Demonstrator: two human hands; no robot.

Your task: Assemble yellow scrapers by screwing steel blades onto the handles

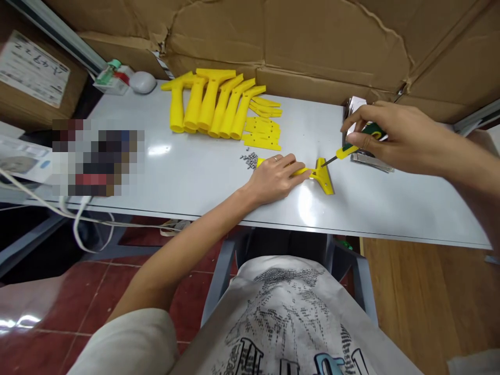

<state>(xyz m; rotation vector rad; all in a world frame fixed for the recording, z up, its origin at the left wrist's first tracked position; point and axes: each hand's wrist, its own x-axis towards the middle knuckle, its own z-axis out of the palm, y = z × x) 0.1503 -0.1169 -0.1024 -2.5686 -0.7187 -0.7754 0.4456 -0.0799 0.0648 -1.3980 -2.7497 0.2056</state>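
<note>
My left hand (276, 178) is closed over the handle of a yellow scraper (323, 178), pressing it against the white table. The scraper's wide head points right, with a screw visible on it. My right hand (385, 133) grips a screwdriver (345, 151) with a green and yellow handle. Its tip meets the scraper's head near the upper end. Beside my left hand lies a small heap of screws (250, 160). Yellow flat plates (262, 133) with holes are stacked just behind the screws. Several yellow scraper handles (213, 101) rest in a row farther back.
Thin metal strips (373, 161) and a small box (354, 105) lie under and behind my right hand. A white mouse-like object (142, 82) stands at the back left. Cardboard (297, 41) walls the table's rear. White cables (80, 224) hang over the left front edge.
</note>
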